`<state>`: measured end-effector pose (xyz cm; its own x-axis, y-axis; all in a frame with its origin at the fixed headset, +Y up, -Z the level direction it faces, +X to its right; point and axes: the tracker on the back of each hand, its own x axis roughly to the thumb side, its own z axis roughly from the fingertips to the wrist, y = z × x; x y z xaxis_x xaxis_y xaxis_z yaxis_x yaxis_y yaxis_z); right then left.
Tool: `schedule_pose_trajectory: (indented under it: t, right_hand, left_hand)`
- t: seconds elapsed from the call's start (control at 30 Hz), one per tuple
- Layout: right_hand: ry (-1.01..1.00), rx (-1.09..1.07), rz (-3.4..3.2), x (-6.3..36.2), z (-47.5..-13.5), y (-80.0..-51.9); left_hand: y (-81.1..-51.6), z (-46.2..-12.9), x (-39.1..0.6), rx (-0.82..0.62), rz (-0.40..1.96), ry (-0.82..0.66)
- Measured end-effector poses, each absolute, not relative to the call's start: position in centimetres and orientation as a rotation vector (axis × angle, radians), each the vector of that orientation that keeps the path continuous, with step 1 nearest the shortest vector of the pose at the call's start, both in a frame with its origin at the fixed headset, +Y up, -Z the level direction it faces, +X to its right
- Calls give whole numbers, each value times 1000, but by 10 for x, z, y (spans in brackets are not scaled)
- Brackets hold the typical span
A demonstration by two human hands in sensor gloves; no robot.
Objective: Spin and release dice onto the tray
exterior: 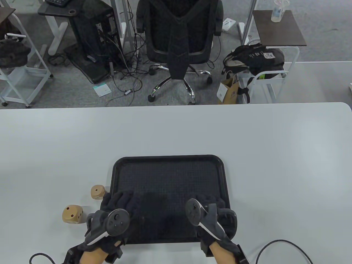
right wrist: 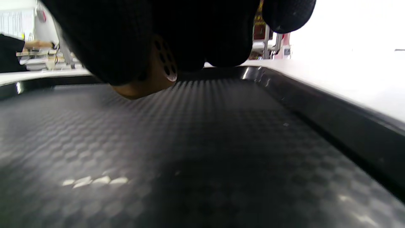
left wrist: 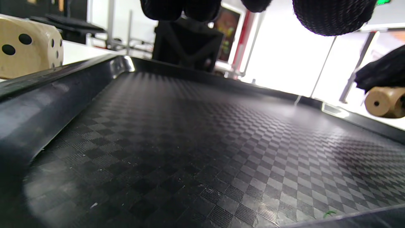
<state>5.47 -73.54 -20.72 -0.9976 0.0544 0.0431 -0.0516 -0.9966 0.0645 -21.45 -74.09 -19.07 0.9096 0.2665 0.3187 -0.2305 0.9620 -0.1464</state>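
A black textured tray [exterior: 170,158] lies on the white table. Two wooden dice rest on the table left of it, one [exterior: 97,192] close to the tray's rim and one [exterior: 72,214] nearer the front. The nearer-rim die [left wrist: 28,47] shows beyond the rim in the left wrist view. My left hand [exterior: 119,202] hovers over the tray's front left corner, fingers loosely curled and holding nothing. My right hand [exterior: 209,202] is over the tray's front right part and grips a third wooden die [right wrist: 152,76], held just above the tray floor [right wrist: 190,142]. That die [left wrist: 384,101] also appears in the left wrist view.
The table's far edge [exterior: 176,106] lies well beyond the tray. A black office chair [exterior: 178,41], a computer tower and cables stand on the floor behind. Black cables [exterior: 283,244] trail from both wrists at the front edge.
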Motion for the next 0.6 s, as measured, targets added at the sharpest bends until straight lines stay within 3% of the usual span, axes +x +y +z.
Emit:
schedule_pose_trajectory:
  t: [0.3,0.47,0.5,0.57,0.6]
  right_hand:
    - [423,225,3123,19,-221,-747]
    - [507,272,3160,4,-224,-746]
    - [493,205,3169,5,-227,-745]
    - [250,-180,3188,19,-235,-738]
    - [243,-214,3158,24,-238,-737]
  left_hand:
    - [-741,-194,-221,-130,284,-330]
    - [-742,-195,-223,-134,298,-326]
    - [-742,-195,-223,-136,298,-326]
    - [-741,-195,-223,-135,297,-323]
    - [-741,-195,-223,-133,298,-323]
